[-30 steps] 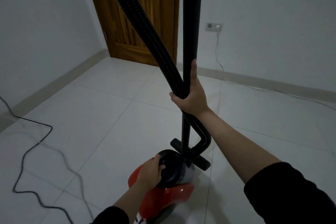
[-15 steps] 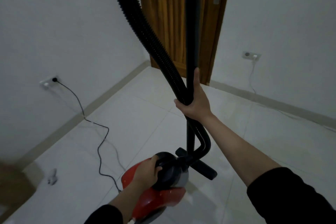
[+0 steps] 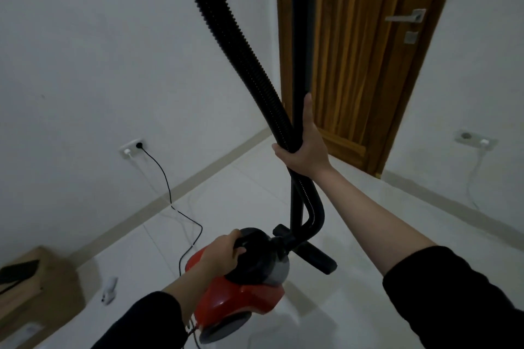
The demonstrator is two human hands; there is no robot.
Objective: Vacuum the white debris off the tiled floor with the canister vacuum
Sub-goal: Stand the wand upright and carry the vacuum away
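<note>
Red plastic marks the canister (image 3: 241, 296), which seems to hang just above the floor (image 3: 368, 235) near the bottom edge of view. The left hand (image 3: 224, 253) curls round the black handle on its top, so it is likely being carried rather than rolled. The right hand (image 3: 303, 147) wraps the wand (image 3: 300, 37) and the ribbed hose (image 3: 235, 42) together, thumb laid up the wand, which keeps both upright and stops the hose from swinging. The nozzle (image 3: 312, 253) sits crosswise at the wand's foot, just beside the canister; whether it touches the tiles I cannot tell.

No white debris shows clearly on the floor, so the sweep has probably not begun. Open tile lies ahead toward the door (image 3: 354, 65) and to the right. On the left a black cord (image 3: 181, 212) runs from the wall socket (image 3: 131, 147) across the tiles toward the canister, and a box (image 3: 42, 292) stands in the near left corner with a small white object (image 3: 109, 290) beside it. That side is the tighter one.
</note>
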